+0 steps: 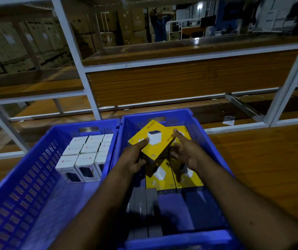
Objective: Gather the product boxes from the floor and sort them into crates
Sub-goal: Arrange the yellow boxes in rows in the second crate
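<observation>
Two blue crates stand side by side on the wooden floor. Over the right crate (206, 134) my left hand (135, 156) grips a yellow product box (153, 139) by its left edge, thumb on top. My right hand (186, 150) holds the same box at its right edge with bent fingers. The box is tilted above other yellow boxes (164, 177) lying flat in that crate. Grey boxes (144, 204) stand at the crate's near left. The left crate (36, 168) holds several white boxes (85, 156) in rows at its far end.
A white metal rack (83, 69) with wooden shelves rises just behind the crates. A small box or card (228, 120) lies on the low shelf at right. Wooden floor (262, 159) stretches right of the crates. A person (160, 24) stands far back among stacked cartons.
</observation>
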`<state>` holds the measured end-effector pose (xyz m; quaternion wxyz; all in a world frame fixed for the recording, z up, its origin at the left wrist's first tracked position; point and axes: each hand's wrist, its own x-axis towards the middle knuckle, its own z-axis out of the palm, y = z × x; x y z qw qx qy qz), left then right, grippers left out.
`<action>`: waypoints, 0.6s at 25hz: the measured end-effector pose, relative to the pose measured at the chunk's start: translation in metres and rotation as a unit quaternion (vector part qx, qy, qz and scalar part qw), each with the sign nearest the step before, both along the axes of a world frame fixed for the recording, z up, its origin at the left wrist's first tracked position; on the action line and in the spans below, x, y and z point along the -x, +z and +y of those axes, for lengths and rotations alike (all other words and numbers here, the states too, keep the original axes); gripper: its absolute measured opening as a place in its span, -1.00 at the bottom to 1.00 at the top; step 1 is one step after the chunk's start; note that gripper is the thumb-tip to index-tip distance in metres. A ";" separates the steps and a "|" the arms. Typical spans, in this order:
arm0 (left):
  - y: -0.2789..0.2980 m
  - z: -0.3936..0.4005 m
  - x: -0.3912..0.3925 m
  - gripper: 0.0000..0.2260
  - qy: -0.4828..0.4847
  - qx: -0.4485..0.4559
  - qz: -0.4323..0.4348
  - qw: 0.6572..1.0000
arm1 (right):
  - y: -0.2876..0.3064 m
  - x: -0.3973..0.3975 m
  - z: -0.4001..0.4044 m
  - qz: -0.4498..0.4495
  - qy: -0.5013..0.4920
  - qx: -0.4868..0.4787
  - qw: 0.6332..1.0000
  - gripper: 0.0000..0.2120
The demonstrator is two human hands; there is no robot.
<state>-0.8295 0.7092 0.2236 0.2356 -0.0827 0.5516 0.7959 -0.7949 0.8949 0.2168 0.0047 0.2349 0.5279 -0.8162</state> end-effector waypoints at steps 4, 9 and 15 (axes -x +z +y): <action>-0.004 0.009 -0.002 -0.63 0.027 -0.015 -0.009 0.999 | -0.008 -0.008 -0.031 -0.029 0.152 0.041 0.987 -0.78; -0.021 0.002 0.013 -0.56 0.093 0.088 -0.083 0.988 | -0.010 0.018 -0.042 -0.006 0.087 -0.051 0.995 -0.67; -0.025 0.019 0.021 -0.89 0.082 0.113 -0.074 0.987 | -0.027 0.026 -0.045 -0.039 0.025 -0.012 0.999 -0.62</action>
